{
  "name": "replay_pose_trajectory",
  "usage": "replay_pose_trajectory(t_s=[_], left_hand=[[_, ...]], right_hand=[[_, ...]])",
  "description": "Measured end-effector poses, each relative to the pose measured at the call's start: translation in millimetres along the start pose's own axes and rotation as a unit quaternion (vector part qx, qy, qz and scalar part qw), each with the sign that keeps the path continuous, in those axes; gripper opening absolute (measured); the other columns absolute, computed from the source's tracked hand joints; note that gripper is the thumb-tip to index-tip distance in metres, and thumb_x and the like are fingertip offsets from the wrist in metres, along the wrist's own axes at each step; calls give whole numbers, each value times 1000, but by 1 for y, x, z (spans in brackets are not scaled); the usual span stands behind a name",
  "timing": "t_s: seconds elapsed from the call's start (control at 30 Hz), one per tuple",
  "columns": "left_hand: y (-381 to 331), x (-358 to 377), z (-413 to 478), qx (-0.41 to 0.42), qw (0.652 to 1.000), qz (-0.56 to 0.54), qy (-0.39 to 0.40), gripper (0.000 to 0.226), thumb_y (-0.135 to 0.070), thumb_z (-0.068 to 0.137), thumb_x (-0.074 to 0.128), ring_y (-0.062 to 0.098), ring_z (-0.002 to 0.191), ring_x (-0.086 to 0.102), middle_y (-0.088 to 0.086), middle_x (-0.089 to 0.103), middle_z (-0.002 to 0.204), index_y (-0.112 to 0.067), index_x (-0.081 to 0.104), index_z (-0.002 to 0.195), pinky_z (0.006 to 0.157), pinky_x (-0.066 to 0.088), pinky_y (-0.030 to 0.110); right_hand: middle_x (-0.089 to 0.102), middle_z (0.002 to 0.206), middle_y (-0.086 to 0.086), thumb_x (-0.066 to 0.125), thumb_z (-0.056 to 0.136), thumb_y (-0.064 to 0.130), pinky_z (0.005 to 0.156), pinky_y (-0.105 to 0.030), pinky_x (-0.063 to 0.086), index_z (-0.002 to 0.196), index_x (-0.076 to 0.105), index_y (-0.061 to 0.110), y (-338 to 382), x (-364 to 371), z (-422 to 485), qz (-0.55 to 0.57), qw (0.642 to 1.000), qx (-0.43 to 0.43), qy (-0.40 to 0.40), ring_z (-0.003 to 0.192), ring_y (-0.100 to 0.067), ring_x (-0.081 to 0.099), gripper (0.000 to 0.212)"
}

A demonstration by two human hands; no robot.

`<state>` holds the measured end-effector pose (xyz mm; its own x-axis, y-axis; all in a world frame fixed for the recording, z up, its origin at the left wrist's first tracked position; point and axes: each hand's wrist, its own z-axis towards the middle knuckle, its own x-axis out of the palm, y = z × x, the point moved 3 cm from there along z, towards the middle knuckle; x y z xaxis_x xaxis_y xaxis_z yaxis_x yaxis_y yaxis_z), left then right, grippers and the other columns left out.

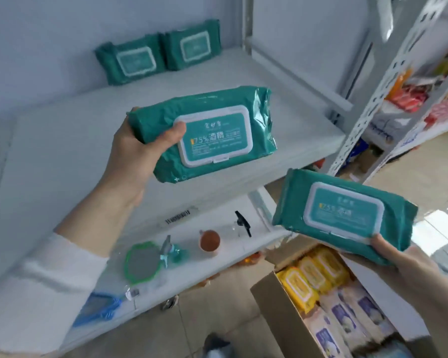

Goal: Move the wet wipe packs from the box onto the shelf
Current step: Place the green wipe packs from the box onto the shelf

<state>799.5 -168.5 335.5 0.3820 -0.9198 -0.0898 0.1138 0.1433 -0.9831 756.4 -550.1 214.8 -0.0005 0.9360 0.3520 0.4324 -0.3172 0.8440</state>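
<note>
The left hand (140, 153) grips a teal pack (212, 133) by its short end, at the pack's nine o'clock, with the thumb curled onto the lid's corner and the fingers wrapped behind. The pack hangs above the shelf (49, 156), not yet set down. At eleven o'clock two packs (131, 60) sit at the back of that shelf. At four o'clock a second pack (344, 215) is pinched at its lower corner by the right hand (404, 259), thumb on top, above the box (277, 313) at five o'clock, where more packs (299, 286) lie. The packs look soft, film-wrapped and weighty with moisture, probably slippery. The film crinkles, so holding round a short end or across the stiff lid should serve best.
</note>
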Motion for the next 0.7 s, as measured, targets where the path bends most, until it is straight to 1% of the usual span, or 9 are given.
replay_pose_trajectory(t_s=[0.07,0.13,0.2,0.27,0.4,0.47,0.53,0.63,0.7], left_hand=[[0,-38,19,-1,1000,-9,-25,45,-44,52,77,8,93,68,-15,73,93,-29,63,92,76,53,28],[9,-71,38,-8,998,-10,-57,48,-43,51,78,7,91,69,-15,73,92,-28,63,94,77,53,29],[25,-97,60,-16,996,-10,-87,46,-39,52,79,7,89,69,-14,72,91,-26,62,94,79,53,31],[44,-116,86,-24,995,-8,-101,44,-34,57,77,11,92,68,-10,70,96,-24,62,97,84,53,35],[80,-130,142,-35,995,-7,-96,51,-27,63,77,15,96,66,-5,68,103,-16,60,109,87,52,38],[95,-132,174,-30,995,2,-92,45,-25,64,78,11,92,68,-8,70,100,-20,61,105,84,54,36],[108,-132,207,-26,996,6,-83,42,-27,62,77,8,91,68,-11,72,96,-24,62,101,78,54,29],[125,-128,255,-17,997,-9,-75,42,-23,60,82,10,91,68,-11,72,94,-23,62,97,79,54,29],[131,-126,284,-7,997,-15,-76,40,-24,58,78,8,88,68,-13,72,89,-24,61,95,79,57,28]], right_hand=[[76,90,-2,42,86,5,60,-32,60,77,78,27,22,39,20,4,999,-40,32,80,-18,73,43],[75,97,-1,47,82,9,63,-33,60,82,77,28,36,76,43,-1,996,-70,59,86,-19,72,36],[73,104,-3,52,76,13,66,-36,60,90,76,25,46,111,70,8,992,-83,91,93,-21,71,30],[73,107,-5,56,74,12,67,-36,59,99,71,19,56,140,108,2,991,-84,109,96,-24,70,30],[73,105,-4,61,71,12,70,-33,59,105,63,14,82,189,196,-72,986,-87,122,98,-23,69,34],[73,106,-3,64,71,11,73,-32,58,108,64,16,95,208,244,-105,980,-91,140,98,-22,69,37],[71,110,-4,64,72,12,75,-31,58,107,66,17,108,226,293,-137,970,-94,176,101,-22,68,35],[71,112,-3,63,73,12,76,-28,57,113,62,15,126,251,362,-188,953,-97,216,102,-20,68,40],[69,115,-2,65,72,14,80,-27,57,120,58,14,137,266,402,-237,939,-109,225,105,-19,67,48]])
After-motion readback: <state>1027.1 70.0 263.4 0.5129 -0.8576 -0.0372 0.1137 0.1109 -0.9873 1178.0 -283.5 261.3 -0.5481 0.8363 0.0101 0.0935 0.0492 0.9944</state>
